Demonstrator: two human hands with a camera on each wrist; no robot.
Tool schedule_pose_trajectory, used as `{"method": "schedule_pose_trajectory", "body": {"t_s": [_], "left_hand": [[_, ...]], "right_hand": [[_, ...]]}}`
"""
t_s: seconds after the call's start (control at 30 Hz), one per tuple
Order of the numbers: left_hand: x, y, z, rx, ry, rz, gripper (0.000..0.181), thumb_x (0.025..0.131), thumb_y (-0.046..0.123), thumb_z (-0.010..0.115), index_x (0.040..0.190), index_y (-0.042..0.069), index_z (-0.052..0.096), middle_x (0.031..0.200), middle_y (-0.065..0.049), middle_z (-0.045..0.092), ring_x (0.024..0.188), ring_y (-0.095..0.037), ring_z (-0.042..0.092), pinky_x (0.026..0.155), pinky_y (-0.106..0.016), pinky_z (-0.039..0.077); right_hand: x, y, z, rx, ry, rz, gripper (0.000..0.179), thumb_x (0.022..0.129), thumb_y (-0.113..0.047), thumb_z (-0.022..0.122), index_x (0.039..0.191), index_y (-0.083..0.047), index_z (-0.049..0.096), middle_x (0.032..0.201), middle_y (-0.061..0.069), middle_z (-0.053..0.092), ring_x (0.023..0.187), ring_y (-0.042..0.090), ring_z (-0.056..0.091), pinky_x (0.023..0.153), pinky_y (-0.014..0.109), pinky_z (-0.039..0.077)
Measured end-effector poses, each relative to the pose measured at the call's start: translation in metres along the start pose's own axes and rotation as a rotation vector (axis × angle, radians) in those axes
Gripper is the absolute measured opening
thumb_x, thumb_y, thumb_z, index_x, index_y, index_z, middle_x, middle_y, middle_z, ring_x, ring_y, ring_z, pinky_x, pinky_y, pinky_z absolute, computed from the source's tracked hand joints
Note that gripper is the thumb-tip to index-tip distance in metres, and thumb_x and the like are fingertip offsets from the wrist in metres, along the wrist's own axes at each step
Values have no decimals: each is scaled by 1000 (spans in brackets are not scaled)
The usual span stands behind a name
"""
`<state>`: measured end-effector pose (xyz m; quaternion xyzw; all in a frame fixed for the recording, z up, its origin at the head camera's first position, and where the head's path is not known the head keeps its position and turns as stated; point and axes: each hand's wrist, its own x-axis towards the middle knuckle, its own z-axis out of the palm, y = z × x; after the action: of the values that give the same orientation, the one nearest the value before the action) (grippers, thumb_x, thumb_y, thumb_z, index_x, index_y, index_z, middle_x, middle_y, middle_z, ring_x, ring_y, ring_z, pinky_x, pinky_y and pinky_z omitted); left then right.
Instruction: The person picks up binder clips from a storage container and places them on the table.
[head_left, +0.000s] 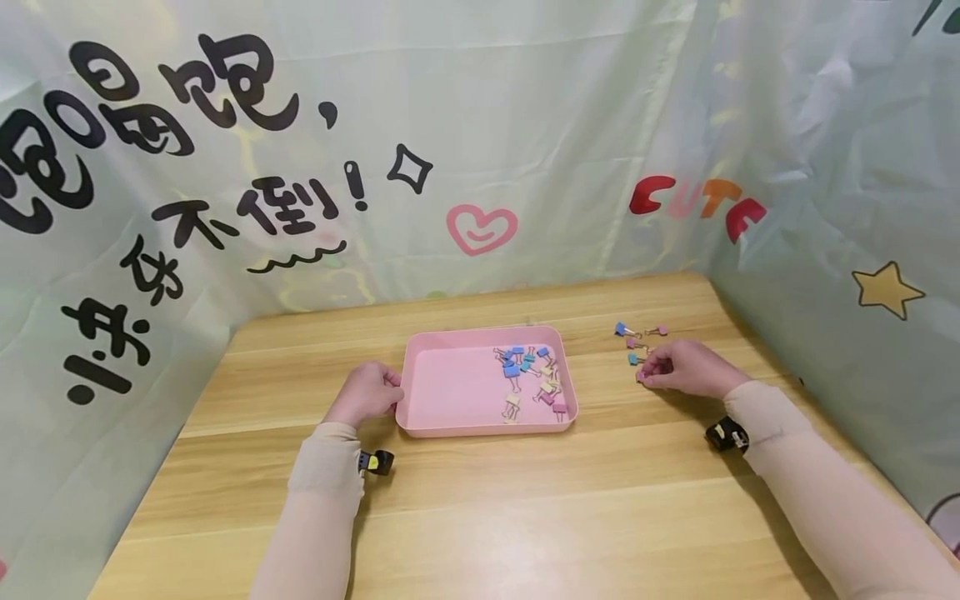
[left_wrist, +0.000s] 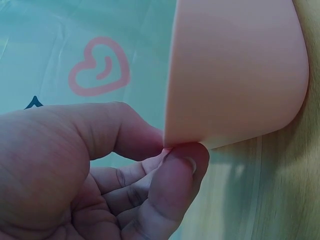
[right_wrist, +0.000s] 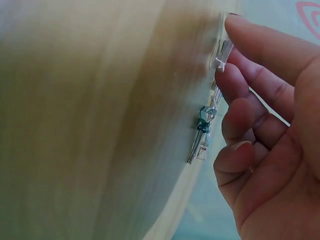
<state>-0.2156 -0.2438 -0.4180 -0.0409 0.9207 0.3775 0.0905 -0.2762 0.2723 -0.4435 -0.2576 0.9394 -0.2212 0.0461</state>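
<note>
Binder clips, wire-handled, in smooth rectangular tray

The left hand pinches the edge of a pink tray with its fingers — there's wooden desk beside it, and a pink heart on the greenish cloth.

A hand could pass over the broad run of table in front of the pink tray, through the lane between the tray's right wall and the loose binder clips, or down into the tray's bare left half. The left hand blocks the tray's left wall, the right hand stands at the loose clips, scattered clips crowd the tray's right half, and a fabric backdrop bounds the back and right.
</note>
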Motion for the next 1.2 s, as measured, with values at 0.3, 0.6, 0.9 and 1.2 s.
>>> {"method": "schedule_pose_trajectory", "body": {"t_s": [0.3,0.6,0.9,1.2], "left_hand": [[0,-1,0,-2,4,18,12,82,2,61,92,-2,65,76,-9,64,61,-18,63,59,-28,52],[0,0,0,-1,4,20,11,81,3,61,91,-1,65,79,-10,64,63,-18,62,59,-28,51],[-1,-1,2,-5,6,11,10,82,2,61,90,-2,64,79,-11,65,62,-18,62,58,-28,52],[-2,-2,0,-10,5,17,13,83,4,60,95,-3,63,81,-11,65,62,-18,63,58,-29,53]], "right_hand": [[1,-3,-5,61,23,53,8,86,-27,73,87,-19,73,76,-7,67,64,9,52,61,26,42],[7,-21,-12,92,168,108,25,92,-32,66,101,-9,72,86,2,67,72,16,54,60,29,45],[25,-62,-1,395,199,245,56,92,-47,59,118,2,63,98,21,66,77,29,65,59,44,55],[48,-94,24,575,114,362,47,98,-32,55,120,8,60,100,23,67,81,29,68,63,33,56]]}}
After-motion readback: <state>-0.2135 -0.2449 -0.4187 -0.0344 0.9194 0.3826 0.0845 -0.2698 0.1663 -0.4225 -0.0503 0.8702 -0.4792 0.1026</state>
